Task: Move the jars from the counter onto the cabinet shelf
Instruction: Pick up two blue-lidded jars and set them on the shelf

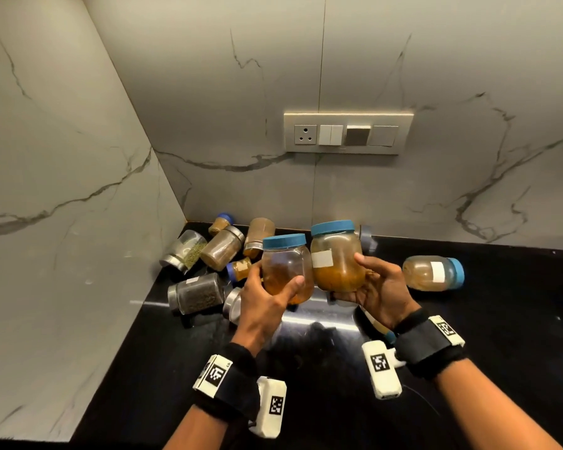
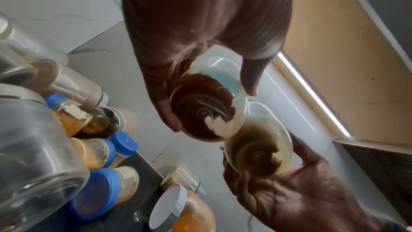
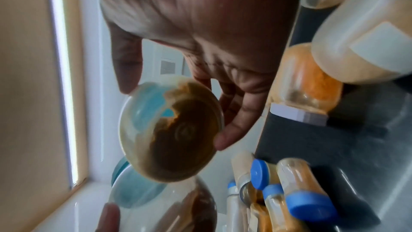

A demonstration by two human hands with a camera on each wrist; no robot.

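Note:
My left hand [image 1: 267,287] grips a clear blue-lidded jar [image 1: 285,267] of brown powder, held upright above the black counter [image 1: 468,336]. Beside it, my right hand [image 1: 367,287] grips a second blue-lidded jar [image 1: 336,254] with a white label and orange-brown powder; the two jars touch side by side. From below, the left wrist view shows the left hand's jar [image 2: 202,107] with the other jar [image 2: 258,149] next to it. In the right wrist view the right hand's jar [image 3: 171,131] sits between thumb and fingers. No cabinet shelf is in view.
Several more jars lie tipped in the counter's back left corner [image 1: 208,254], some with steel lids, some blue. One blue-lidded jar [image 1: 434,273] lies on its side to the right. A switch plate [image 1: 348,134] is on the marble back wall. Another marble wall closes the left side.

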